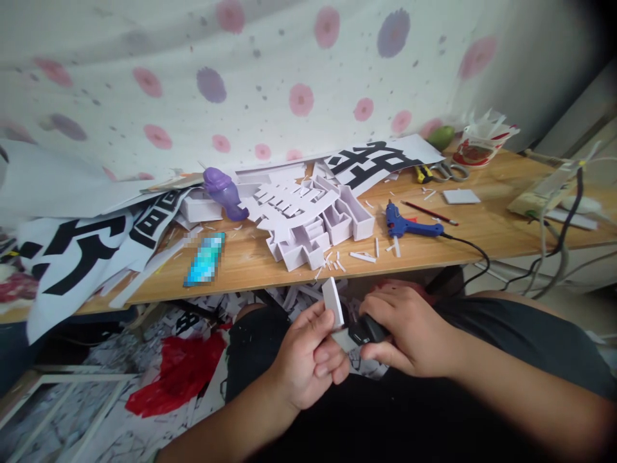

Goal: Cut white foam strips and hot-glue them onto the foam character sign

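Observation:
My left hand (311, 354) pinches a small white foam-board strip (332, 301) between thumb and fingers, above my lap. A second pale piece shows just below the strip, beside a black-handled tool (369, 330). My right hand (409, 331) is wrapped round that tool; its working end is dark and blurred, so I cannot tell its exact kind. Beyond both hands, white foam-board characters with raised walls (313, 218) lie on the wooden table (250, 280). Thin white offcuts (362, 257) are scattered near them.
A blue glue gun (409, 225) with a trailing cord lies right of centre, near a pencil (429, 212), scissors (448, 171) and a yellow cutter (424, 173). A purple bottle (224, 193) and phone (205, 259) are left. A red bag (180, 373) lies among floor scraps.

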Motion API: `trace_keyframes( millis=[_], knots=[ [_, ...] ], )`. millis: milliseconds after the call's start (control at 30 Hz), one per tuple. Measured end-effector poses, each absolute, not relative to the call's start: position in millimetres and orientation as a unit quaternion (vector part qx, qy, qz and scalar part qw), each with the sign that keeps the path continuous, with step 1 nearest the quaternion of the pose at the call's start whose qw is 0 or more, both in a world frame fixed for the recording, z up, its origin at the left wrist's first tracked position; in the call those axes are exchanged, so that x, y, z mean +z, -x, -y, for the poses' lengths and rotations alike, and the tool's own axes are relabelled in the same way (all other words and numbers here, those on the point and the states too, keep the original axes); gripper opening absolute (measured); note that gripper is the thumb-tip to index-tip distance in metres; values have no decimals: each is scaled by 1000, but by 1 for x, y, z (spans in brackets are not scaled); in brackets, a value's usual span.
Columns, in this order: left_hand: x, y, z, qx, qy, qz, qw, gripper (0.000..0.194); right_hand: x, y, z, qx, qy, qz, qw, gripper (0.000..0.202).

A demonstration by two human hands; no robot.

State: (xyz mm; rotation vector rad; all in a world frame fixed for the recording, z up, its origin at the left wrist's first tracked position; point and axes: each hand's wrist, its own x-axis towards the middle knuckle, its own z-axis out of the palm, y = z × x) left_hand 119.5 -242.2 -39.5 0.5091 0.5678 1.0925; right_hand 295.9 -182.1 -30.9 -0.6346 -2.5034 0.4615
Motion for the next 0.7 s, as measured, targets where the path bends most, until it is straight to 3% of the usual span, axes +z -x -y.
trace_keyframes(
  millis=[700],
  knots=[
    [-36, -125, 239, 503, -244, -236, 795, 16, -29, -299, 181, 158, 242, 919, 268, 61]
  ],
)
